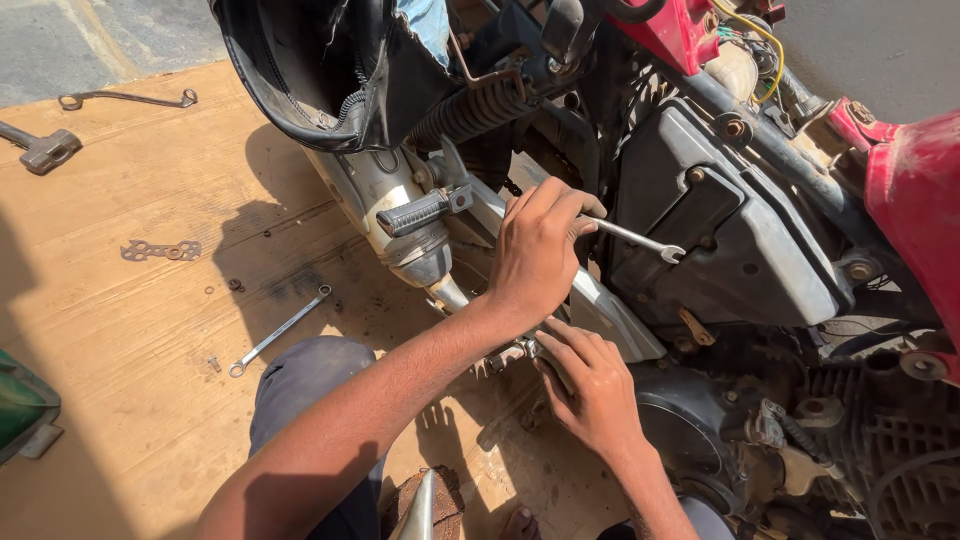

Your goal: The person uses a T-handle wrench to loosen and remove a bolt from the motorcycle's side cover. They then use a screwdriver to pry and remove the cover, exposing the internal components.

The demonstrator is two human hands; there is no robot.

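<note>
My left hand [538, 252] reaches in from the lower left and is closed round a silver open-ended spanner [640, 240]. The spanner's jaw end pokes out to the right over the motorcycle's black side cover [730, 240]. Just below, my right hand [592, 385] comes up from the bottom right. Its fingertips pinch a small metal fitting [508, 354] under the grey frame plate [610, 315]. The two hands are close together, not touching. A black rubber footpeg [420, 212] sticks out just left of my left hand.
The motorcycle fills the right half: red bodywork [915, 190], engine [870, 440], coil spring [470, 112], silver exhaust [385, 190]. On the wooden board [130, 330] lie a combination spanner [278, 333], a flat multi-hole spanner [160, 250], a hooked tool [125, 98] and a grey tool [42, 150]. My knee [300, 385] is at the bottom.
</note>
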